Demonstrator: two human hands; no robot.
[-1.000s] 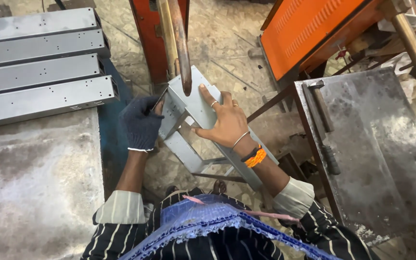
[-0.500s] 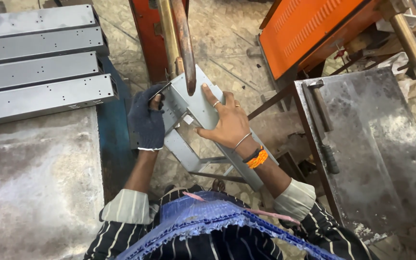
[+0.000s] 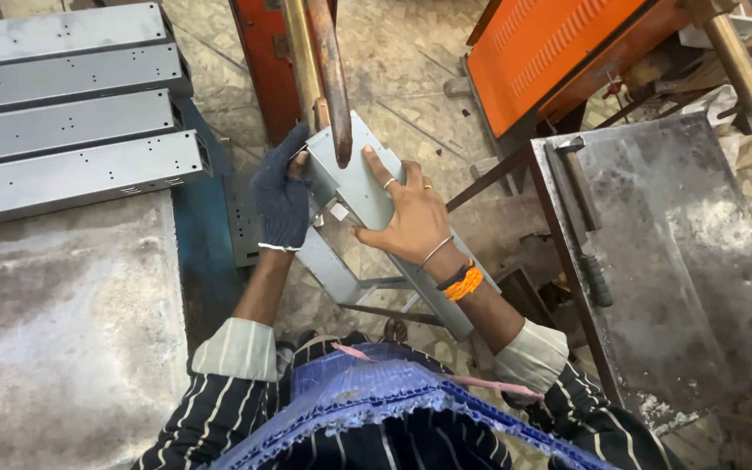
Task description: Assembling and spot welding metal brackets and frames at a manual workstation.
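A grey folded sheet-metal part (image 3: pixel 354 178) is held up in the middle of the head view, against the tip of a rusty curved rod (image 3: pixel 332 83) that hangs down from a red machine. My left hand (image 3: pixel 280 200), in a dark glove, grips the part's left edge. My right hand (image 3: pixel 406 209), bare with rings and an orange wristband, lies flat on the part's upper face and presses it. The lower end of the part runs under my right forearm.
Several long grey metal channels (image 3: pixel 71 148) lie stacked at the upper left on a blue stand. A worn metal table (image 3: pixel 54 331) is at the left. An orange machine cover (image 3: pixel 550 52) and a grey steel plate (image 3: pixel 681 252) stand at the right. Stone floor below.
My gloved left hand has slid up the part's left edge toward the rod. The part has shifted slightly upward under the rod tip; my right hand stays flat on it.
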